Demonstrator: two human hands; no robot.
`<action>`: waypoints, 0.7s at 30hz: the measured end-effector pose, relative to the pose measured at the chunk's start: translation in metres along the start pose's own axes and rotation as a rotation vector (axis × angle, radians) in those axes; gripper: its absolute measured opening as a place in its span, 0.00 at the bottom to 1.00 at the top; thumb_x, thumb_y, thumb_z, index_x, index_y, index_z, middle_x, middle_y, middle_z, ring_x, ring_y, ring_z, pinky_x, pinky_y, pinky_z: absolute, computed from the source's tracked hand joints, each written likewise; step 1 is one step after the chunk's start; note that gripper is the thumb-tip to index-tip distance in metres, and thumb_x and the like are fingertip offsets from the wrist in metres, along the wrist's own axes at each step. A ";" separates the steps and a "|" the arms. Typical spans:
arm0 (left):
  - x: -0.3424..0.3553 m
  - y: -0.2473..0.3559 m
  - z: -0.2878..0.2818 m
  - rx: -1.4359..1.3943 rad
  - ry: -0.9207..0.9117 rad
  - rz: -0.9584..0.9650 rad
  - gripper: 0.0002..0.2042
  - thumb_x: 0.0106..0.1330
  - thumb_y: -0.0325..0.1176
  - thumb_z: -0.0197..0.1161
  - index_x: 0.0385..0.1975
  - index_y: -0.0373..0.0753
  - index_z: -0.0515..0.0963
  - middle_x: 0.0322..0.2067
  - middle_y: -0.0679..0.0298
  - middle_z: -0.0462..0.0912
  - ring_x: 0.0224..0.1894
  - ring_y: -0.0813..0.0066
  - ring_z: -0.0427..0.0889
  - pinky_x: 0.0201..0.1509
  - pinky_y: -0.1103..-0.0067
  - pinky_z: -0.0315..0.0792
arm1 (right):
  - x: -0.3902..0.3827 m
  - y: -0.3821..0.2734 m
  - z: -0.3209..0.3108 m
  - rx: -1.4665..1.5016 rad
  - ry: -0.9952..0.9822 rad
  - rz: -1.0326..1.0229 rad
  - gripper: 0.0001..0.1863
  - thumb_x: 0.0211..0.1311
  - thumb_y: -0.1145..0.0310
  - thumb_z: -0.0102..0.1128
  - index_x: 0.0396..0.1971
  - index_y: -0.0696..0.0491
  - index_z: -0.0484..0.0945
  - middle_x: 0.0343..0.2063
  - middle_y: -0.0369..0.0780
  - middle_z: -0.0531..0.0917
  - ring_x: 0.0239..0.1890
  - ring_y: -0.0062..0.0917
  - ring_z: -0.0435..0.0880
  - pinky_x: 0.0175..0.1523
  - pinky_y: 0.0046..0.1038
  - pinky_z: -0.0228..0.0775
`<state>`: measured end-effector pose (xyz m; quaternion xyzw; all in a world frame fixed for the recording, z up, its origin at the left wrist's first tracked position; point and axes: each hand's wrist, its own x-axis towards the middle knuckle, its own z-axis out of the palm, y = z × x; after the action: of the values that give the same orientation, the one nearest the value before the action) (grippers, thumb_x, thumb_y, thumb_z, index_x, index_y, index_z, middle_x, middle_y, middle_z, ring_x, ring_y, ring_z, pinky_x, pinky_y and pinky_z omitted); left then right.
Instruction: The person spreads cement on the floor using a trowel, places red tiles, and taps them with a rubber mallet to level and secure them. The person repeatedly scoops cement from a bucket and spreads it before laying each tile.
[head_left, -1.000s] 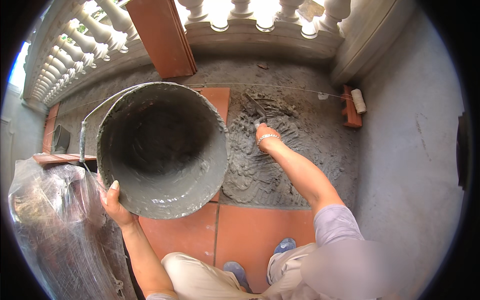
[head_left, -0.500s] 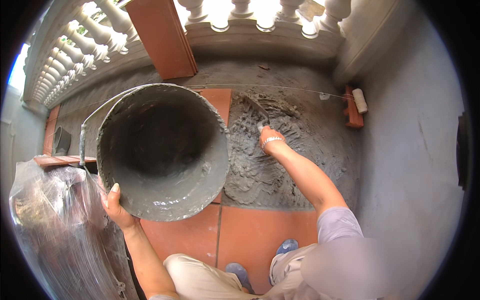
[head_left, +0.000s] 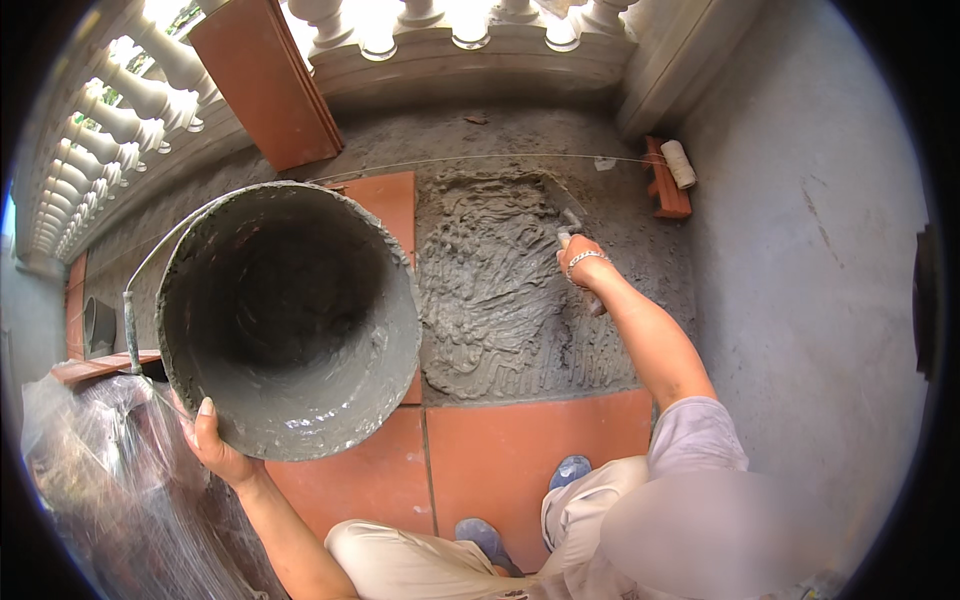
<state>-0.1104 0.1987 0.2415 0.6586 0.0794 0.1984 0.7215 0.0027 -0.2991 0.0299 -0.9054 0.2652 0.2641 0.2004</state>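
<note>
My left hand (head_left: pixel 218 447) is closed on the rim of a large mortar-coated bucket (head_left: pixel 365 400), thumb over the edge. The bucket is tipped so its mouth faces me; wet grey residue lines its inside. My right hand (head_left: pixel 584 262) grips the handle of a trowel (head_left: pixel 574 217), whose blade lies at the far right part of the mortar. The wet mortar bed (head_left: pixel 500 285) spreads over the floor in ridges, right of the bucket. Part of the left fingers is hidden behind the bucket.
Laid terracotta tiles (head_left: pixel 535 445) lie under my feet. A string (head_left: pixel 470 160) runs across to a brick (head_left: pixel 664 185) with a spool (head_left: pixel 678 164). Stacked tiles (head_left: pixel 265 85) lean on the balustrade (head_left: pixel 370 75). Plastic sheeting (head_left: pixel 110 480) covers something at left; a wall (head_left: pixel 800 260) bounds the right.
My right hand and trowel have moved rightward across the mortar, which is now more spread out and flatter. My left hand still holds the tipped bucket. The whole view has shifted somewhat.
</note>
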 end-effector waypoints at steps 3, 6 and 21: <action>0.001 0.001 0.002 0.012 -0.014 0.009 0.28 0.63 0.30 0.52 0.65 0.28 0.64 0.57 0.54 0.74 0.57 0.66 0.75 0.63 0.72 0.68 | -0.007 0.014 -0.005 0.010 0.077 0.001 0.21 0.66 0.57 0.59 0.49 0.59 0.79 0.50 0.55 0.82 0.55 0.48 0.81 0.58 0.41 0.74; 0.002 0.001 0.003 0.009 -0.014 0.024 0.28 0.62 0.31 0.52 0.65 0.28 0.64 0.57 0.53 0.74 0.57 0.66 0.75 0.63 0.73 0.68 | -0.010 0.025 -0.011 0.040 0.136 0.041 0.21 0.67 0.57 0.58 0.50 0.60 0.78 0.50 0.55 0.82 0.55 0.49 0.80 0.59 0.41 0.73; 0.001 0.004 0.010 -0.005 -0.016 0.010 0.29 0.60 0.31 0.54 0.64 0.29 0.65 0.54 0.55 0.76 0.54 0.67 0.77 0.60 0.73 0.70 | -0.026 -0.040 0.016 -0.028 0.013 -0.124 0.20 0.69 0.65 0.52 0.55 0.63 0.70 0.49 0.58 0.81 0.54 0.50 0.81 0.59 0.44 0.72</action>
<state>-0.1069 0.1904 0.2467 0.6589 0.0698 0.1967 0.7227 0.0019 -0.2506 0.0415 -0.9245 0.2061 0.2489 0.2019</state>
